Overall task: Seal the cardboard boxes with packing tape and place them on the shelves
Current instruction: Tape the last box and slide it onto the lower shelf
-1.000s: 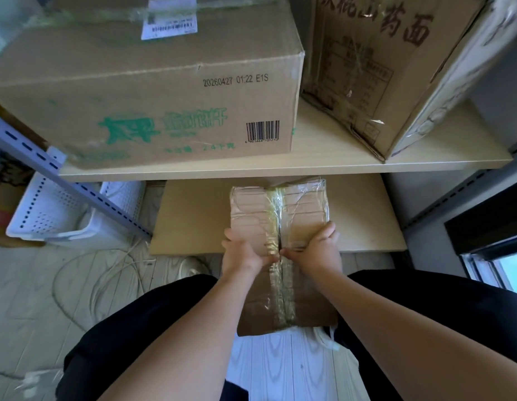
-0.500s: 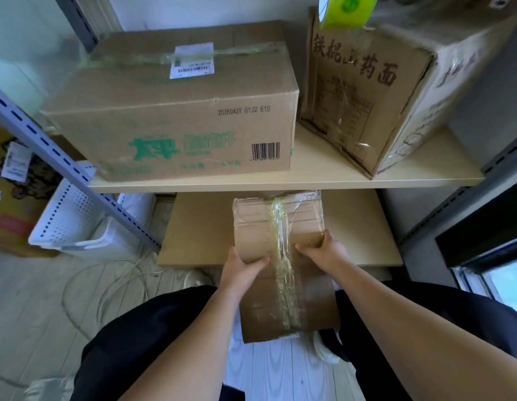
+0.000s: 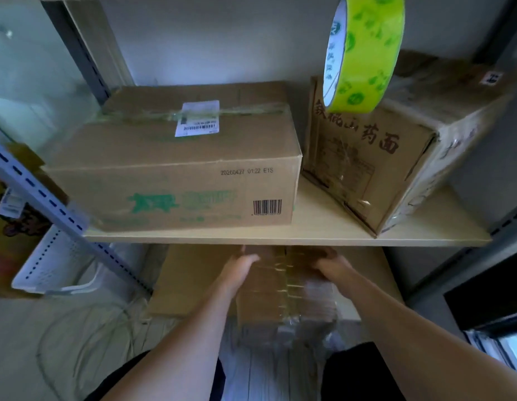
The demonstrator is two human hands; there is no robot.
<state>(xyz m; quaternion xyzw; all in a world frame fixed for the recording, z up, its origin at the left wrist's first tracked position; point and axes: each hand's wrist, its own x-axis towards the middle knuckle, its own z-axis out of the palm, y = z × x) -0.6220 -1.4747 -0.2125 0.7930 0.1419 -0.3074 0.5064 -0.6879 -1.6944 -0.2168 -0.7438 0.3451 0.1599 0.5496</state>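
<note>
Both hands clasp the small taped box by its far sides, left hand at its nine o'clock, right hand at three, fingers curled over the edges. The box lies on the lower shelf. On the upper shelf at twelve sit a wide sealed carton and a tilted carton, contents unseen. A green tape roll sits at one o'clock.
</note>
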